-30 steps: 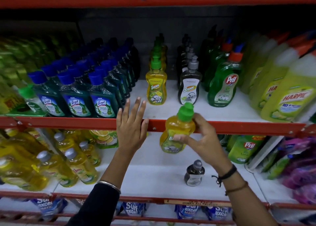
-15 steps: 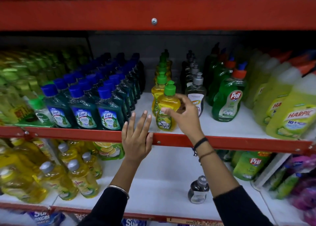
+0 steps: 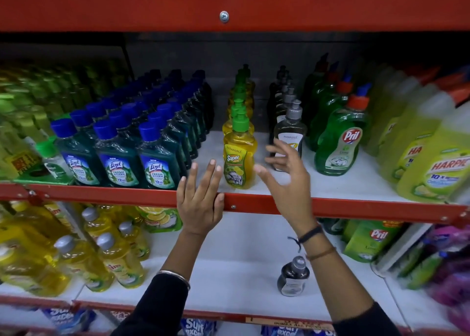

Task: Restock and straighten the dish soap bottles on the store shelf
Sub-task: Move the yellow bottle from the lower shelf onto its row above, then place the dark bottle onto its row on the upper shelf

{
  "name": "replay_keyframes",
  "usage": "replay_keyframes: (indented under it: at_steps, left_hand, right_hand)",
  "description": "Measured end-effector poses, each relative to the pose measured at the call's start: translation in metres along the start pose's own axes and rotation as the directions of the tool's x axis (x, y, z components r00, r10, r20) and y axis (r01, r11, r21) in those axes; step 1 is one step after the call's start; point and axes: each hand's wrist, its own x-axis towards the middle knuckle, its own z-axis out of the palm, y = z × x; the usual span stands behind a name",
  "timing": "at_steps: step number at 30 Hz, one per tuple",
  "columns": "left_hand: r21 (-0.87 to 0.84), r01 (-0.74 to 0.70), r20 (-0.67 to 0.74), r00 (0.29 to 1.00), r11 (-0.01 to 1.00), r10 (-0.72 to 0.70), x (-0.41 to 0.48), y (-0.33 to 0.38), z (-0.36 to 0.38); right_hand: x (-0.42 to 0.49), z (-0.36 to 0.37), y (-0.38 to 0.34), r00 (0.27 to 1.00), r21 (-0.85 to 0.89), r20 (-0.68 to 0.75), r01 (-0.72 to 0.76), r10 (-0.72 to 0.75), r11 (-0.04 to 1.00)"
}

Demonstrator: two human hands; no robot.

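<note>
A yellow dish soap bottle (image 3: 238,155) with a green pump cap stands upright at the front of its row on the upper shelf (image 3: 279,188), near the red front rail. My right hand (image 3: 287,183) is just right of it, fingers spread, holding nothing and not touching the bottle. My left hand (image 3: 199,196) rests flat on the red rail, left of the bottle, fingers apart. Behind the yellow bottle runs a row of like bottles. A row of dark bottles with grey pumps (image 3: 290,137) stands to the right. A lone dark bottle (image 3: 293,277) stands on the lower shelf.
Blue-capped green Lizol bottles (image 3: 152,157) fill the left of the upper shelf. Green Pril bottles (image 3: 340,142) and yellow Harpic bottles (image 3: 437,168) stand to the right. Yellow bottles (image 3: 112,259) crowd the lower left. A red shelf beam (image 3: 223,5) hangs overhead.
My right hand lifted the yellow bottle from below the rail, set it at the front of its row, then let go and drew back to the right. My left hand stayed on the rail.
</note>
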Motion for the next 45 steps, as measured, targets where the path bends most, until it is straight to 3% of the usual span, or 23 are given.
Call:
replay_keyframes:
  at_steps: [2, 5, 11, 16, 21, 27, 32, 40, 45]
  left_hand:
    - [0.013, -0.002, -0.015, 1.000, 1.000, 0.002, 0.000, 0.000, 0.001]
    - [0.018, -0.007, -0.026, 1.000, 1.000, 0.008, 0.000, 0.000, 0.002]
    - [0.003, 0.004, -0.037, 0.999, 1.000, -0.004, -0.002, 0.001, 0.003]
    - [-0.026, -0.001, -0.025, 1.000, 1.000, 0.000, -0.001, 0.001, 0.001]
    - [-0.045, 0.018, -0.001, 1.000, 0.999, -0.018, -0.002, 0.002, -0.001]
    - [-0.054, 0.019, -0.003, 1.000, 0.998, -0.019, -0.002, 0.001, -0.002]
    - [-0.059, 0.022, 0.006, 1.000, 0.998, -0.022, -0.001, 0.001, -0.002]
    - [-0.056, 0.027, 0.023, 0.999, 0.998, -0.026, 0.001, 0.002, -0.005]
    - [-0.043, 0.021, 0.029, 0.999, 0.999, -0.020, 0.000, 0.002, -0.006]
  right_hand:
    - [-0.032, -0.020, 0.005, 0.984, 0.000, -0.140, 0.112, -0.111, 0.994]
    - [-0.079, -0.046, 0.034, 0.972, -0.053, -0.182, 0.140, -0.147, 0.989]
    - [-0.144, -0.084, 0.123, 0.977, -0.201, 0.019, -0.205, 0.213, 0.958]
    - [-0.173, -0.096, 0.174, 0.797, -0.320, 0.303, -0.431, 0.522, 0.844]
    - [-0.176, -0.091, 0.188, 0.713, -0.337, 0.342, -0.515, 0.612, 0.788]
    - [-0.168, -0.092, 0.163, 0.769, -0.297, 0.317, -0.476, 0.556, 0.828]
    - [-0.133, -0.090, 0.109, 0.851, -0.154, 0.283, -0.415, 0.443, 0.896]
    - [-0.055, -0.089, -0.004, 0.980, 0.087, 0.152, -0.144, 0.130, 0.986]
    - [-0.005, -0.086, -0.030, 1.000, -0.019, 0.011, -0.011, 0.012, 1.000]
